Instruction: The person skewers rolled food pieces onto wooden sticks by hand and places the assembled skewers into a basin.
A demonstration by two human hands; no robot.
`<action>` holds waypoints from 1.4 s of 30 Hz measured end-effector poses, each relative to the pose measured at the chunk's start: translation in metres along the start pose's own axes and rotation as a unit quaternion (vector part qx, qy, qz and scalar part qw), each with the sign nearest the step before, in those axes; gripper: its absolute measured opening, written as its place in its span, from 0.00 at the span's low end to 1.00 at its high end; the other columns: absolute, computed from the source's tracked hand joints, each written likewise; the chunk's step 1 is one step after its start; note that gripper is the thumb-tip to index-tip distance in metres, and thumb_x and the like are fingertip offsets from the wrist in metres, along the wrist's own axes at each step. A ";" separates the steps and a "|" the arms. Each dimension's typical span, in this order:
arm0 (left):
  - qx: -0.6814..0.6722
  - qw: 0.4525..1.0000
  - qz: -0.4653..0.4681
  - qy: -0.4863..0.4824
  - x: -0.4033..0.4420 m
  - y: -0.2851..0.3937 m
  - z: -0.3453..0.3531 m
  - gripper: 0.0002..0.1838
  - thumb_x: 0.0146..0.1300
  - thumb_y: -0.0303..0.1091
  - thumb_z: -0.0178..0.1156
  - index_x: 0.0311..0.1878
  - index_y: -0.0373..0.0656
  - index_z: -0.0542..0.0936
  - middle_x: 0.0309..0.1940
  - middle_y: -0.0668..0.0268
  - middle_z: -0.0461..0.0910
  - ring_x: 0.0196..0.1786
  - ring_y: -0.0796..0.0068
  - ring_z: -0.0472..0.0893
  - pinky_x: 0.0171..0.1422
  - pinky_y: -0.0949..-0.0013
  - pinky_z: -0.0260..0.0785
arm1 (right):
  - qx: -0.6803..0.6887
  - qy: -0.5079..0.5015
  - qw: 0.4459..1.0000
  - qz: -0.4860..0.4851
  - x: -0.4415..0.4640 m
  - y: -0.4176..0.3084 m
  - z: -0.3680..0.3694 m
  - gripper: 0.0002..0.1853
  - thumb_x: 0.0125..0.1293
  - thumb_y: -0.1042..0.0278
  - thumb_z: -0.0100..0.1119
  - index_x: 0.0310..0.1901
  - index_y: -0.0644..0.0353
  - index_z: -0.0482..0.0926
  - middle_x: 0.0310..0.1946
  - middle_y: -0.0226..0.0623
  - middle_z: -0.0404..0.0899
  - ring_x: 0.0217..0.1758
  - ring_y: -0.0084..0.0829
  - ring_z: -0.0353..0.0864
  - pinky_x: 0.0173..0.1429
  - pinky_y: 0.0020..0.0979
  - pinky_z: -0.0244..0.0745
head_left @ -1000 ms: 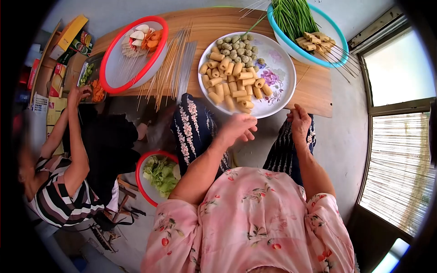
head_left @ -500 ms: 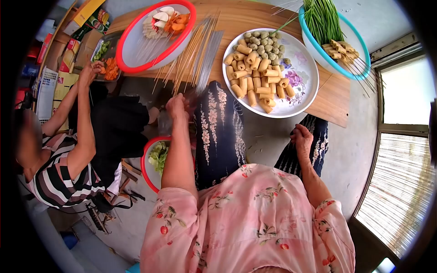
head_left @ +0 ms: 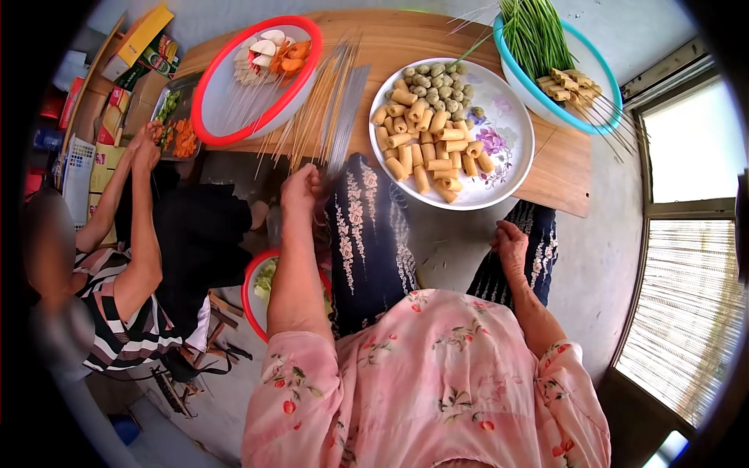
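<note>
My left hand (head_left: 301, 189) is closed by the table's front edge, beside the lower ends of the bamboo skewers (head_left: 321, 109) and metal skewers (head_left: 346, 117); what it holds is too small to tell. Over my knee, just below the table, my right hand (head_left: 509, 240) has its fingers curled together, and anything in them is hidden. A white flowered plate (head_left: 511, 168) bears short tan rolls (head_left: 425, 148) and greenish-grey balls (head_left: 441, 84). Neither hand touches the plate.
A red-rimmed basket (head_left: 312, 47) holds white slices and orange pieces. Green stalks (head_left: 534, 35) and skewered rolls lie in a blue-rimmed basket (head_left: 608, 66). At left, a co-worker's hands (head_left: 147, 140) are over a vegetable tray (head_left: 187, 156). A red-rimmed bowl (head_left: 246, 296) stands low.
My left hand has moved from below the plate leftward to the skewers and closed. My right hand has dropped slightly away from the table's edge. The view has shifted.
</note>
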State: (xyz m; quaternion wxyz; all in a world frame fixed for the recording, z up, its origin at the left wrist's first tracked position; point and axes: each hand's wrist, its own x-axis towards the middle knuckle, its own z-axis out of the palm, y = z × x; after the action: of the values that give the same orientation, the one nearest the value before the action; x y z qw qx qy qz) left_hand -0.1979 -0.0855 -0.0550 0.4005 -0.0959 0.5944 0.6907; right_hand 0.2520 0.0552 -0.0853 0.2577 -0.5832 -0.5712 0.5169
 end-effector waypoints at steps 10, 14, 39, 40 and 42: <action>0.028 0.977 0.105 -0.184 -0.172 0.027 0.087 0.09 0.64 0.34 0.58 0.38 0.37 0.76 0.21 0.64 0.77 0.15 0.81 0.70 0.15 0.82 0.56 | 0.100 -0.112 0.987 -0.055 -0.028 -0.083 0.021 0.14 0.68 0.64 0.54 0.49 0.64 0.78 0.31 0.32 0.80 0.30 0.20 0.79 0.35 0.21 0.74; 0.251 0.922 0.069 -0.286 -0.209 -0.014 0.131 0.09 0.66 0.35 0.56 0.37 0.37 0.77 0.20 0.67 0.76 0.14 0.86 0.70 0.15 0.84 0.57 | 0.283 -0.190 0.937 -0.076 -0.043 -0.159 0.021 0.22 0.68 0.58 0.55 0.56 0.66 0.73 0.39 0.37 0.81 0.43 0.25 0.79 0.50 0.26 0.74; 0.519 0.711 0.444 -0.170 -0.128 -0.117 0.177 0.14 0.58 0.37 0.58 0.44 0.39 0.78 0.37 0.58 0.78 0.38 0.57 0.78 0.43 0.59 0.70 | 0.086 -0.147 0.985 -0.027 -0.099 -0.100 -0.032 0.15 0.68 0.68 0.54 0.55 0.62 0.74 0.17 0.23 0.63 0.20 0.15 0.59 0.24 0.21 0.60; 0.460 0.788 0.366 -0.184 -0.126 -0.117 0.175 0.13 0.58 0.36 0.58 0.43 0.38 0.78 0.35 0.61 0.78 0.36 0.62 0.77 0.41 0.63 0.70 | 0.082 -0.156 0.984 -0.021 -0.101 -0.099 -0.032 0.16 0.68 0.68 0.54 0.55 0.62 0.74 0.17 0.23 0.63 0.20 0.15 0.59 0.24 0.21 0.60; 0.323 0.904 0.193 -0.202 -0.123 -0.111 0.172 0.13 0.57 0.33 0.60 0.43 0.36 0.78 0.32 0.65 0.79 0.31 0.73 0.77 0.38 0.69 0.70 | 0.076 -0.176 0.981 -0.008 -0.103 -0.099 -0.032 0.16 0.68 0.68 0.54 0.55 0.61 0.74 0.17 0.23 0.63 0.20 0.15 0.59 0.24 0.21 0.60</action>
State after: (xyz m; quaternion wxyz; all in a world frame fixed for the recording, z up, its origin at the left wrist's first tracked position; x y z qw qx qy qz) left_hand 0.0160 0.0120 -0.0155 0.3798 0.2970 0.6984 0.5289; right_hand 0.2607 -0.0100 0.0452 0.2007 -0.4569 -0.5715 0.6514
